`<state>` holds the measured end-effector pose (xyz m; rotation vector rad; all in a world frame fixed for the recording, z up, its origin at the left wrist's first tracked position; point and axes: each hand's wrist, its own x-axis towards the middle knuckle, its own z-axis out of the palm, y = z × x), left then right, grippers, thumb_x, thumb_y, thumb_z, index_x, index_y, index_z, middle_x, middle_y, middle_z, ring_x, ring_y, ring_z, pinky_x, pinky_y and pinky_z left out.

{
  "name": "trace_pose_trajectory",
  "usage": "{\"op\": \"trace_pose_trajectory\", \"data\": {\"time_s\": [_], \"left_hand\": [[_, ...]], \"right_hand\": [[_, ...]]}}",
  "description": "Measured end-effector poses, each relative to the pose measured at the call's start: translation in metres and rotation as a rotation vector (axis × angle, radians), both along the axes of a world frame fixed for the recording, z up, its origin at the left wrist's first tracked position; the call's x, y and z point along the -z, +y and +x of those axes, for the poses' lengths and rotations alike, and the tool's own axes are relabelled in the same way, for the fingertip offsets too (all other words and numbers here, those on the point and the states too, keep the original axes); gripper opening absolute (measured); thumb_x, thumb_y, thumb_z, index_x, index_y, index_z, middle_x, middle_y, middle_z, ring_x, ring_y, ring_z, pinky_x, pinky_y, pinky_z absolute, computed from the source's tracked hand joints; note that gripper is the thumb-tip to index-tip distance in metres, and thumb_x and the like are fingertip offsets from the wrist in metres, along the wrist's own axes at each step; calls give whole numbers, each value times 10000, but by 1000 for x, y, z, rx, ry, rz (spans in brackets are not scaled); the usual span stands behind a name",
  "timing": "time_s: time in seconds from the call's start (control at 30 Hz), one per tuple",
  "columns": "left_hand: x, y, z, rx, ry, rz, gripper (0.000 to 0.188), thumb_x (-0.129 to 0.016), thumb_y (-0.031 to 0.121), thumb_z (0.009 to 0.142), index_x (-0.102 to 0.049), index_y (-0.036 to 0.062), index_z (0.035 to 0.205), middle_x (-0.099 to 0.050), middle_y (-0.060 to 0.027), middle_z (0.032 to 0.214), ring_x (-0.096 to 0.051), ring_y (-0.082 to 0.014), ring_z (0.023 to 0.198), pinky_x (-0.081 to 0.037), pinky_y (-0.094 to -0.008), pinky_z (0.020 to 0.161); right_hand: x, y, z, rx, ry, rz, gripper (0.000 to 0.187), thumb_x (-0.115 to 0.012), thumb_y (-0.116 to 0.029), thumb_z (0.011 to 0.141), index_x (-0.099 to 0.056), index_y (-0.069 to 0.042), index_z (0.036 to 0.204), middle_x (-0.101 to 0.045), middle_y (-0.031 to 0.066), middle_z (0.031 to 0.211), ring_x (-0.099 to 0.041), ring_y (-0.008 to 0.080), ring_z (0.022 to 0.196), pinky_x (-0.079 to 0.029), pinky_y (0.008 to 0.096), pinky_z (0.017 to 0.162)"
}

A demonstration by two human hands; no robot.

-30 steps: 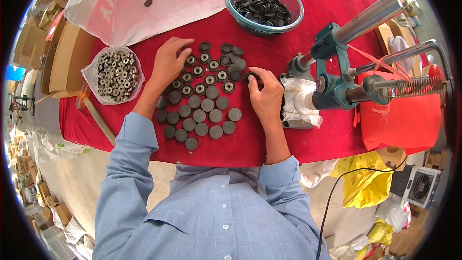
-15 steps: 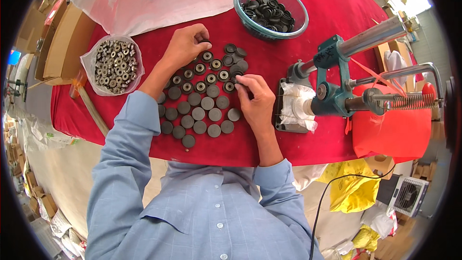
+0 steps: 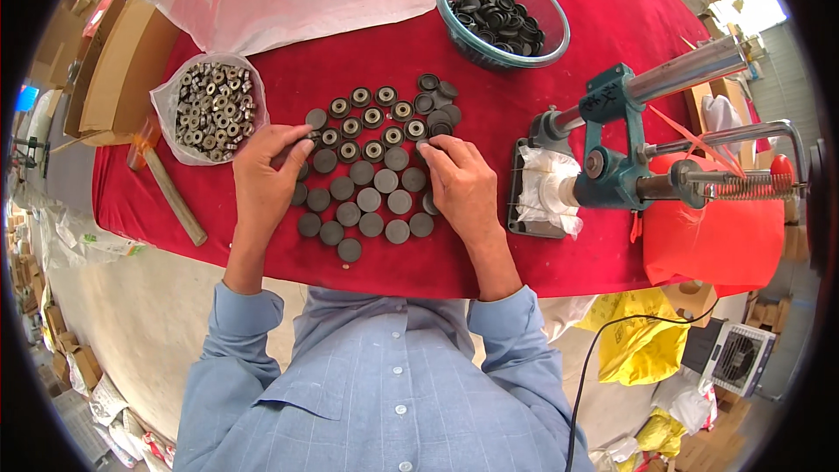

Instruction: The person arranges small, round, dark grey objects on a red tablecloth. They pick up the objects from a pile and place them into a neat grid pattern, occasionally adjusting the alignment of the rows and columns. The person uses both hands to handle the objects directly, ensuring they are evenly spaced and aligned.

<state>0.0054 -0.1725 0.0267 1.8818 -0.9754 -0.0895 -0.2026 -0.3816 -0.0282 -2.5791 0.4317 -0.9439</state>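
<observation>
At one o'clock, our clear bowl holds black lids; at ten, a white bag holds metal bearings. Round caps fill the middle of our red surface. Our left hand and right hand nearly pinch at cap edges; we can't tell if they grip.

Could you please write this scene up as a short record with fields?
Left hand: at the left edge of the black discs; hold unclear
Right hand: at their right edge; hold unclear
Disc faces: some plain, some with metal centres
Left side: small white bag of metal rings, wooden-handled hammer
Far side: clear bowl of black parts
Right side: green press
Surface: red cloth
</observation>
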Motion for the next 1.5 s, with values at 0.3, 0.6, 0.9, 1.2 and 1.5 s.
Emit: {"op": "trace_pose_trajectory", "data": {"time_s": [0.3, 0.6, 0.9, 1.2, 1.5], "left_hand": [[26, -5, -17, 81, -210, 14, 286, -804, -20, 939, -809, 33, 1220, -772, -117, 1234, -788, -252, 1024, -639, -346, 845], [49, -14, -13, 143, -426, 54, 328, -814, 9, 915, -795, 57, 1239, -765, -125, 1266, -774, -315, 1053, -644, -408, 857], [51, -11, -8, 248, -512, 92, 293, -774, 31, 929, -791, 31, 1221, -761, -116, 1278, -717, -338, 1212, -559, -496, 1044], [34, 3, -20, 300, -566, 331, 438, -794, 267, 954, -759, 63, 1339, -673, -76, 1472, -571, -306, 1428, -396, -585, 1208], [40, 2, -22, 291, -503, 307, 425, -763, 207, 950, -749, 74, 1353, -670, -64, 1464, -582, -312, 1392, -373, -610, 1223]], "right_hand": [[0, 15, -9, 44, 160, -103, 444, -722, 30, 834, -754, -32, 1272, -727, 138, 1360, -745, 330, 1145, -642, 444, 925], [-5, 17, -15, 34, 176, -79, 478, -728, 48, 844, -742, -33, 1314, -727, 152, 1369, -757, 324, 1111, -642, 430, 914], [-17, -14, 7, 130, 202, 23, 420, -737, 14, 930, -739, -112, 1331, -671, 130, 1264, -734, 304, 959, -613, 440, 834], [-5, -18, 7, 79, 188, -109, 438, -786, -2, 887, -701, -38, 1315, -651, 145, 1315, -720, 322, 1054, -612, 441, 853], [-12, -20, 4, 136, 126, 297, 352, -812, 60, 867, -680, -12, 1185, -691, 122, 1122, -723, 232, 794, -590, 363, 685]]}}
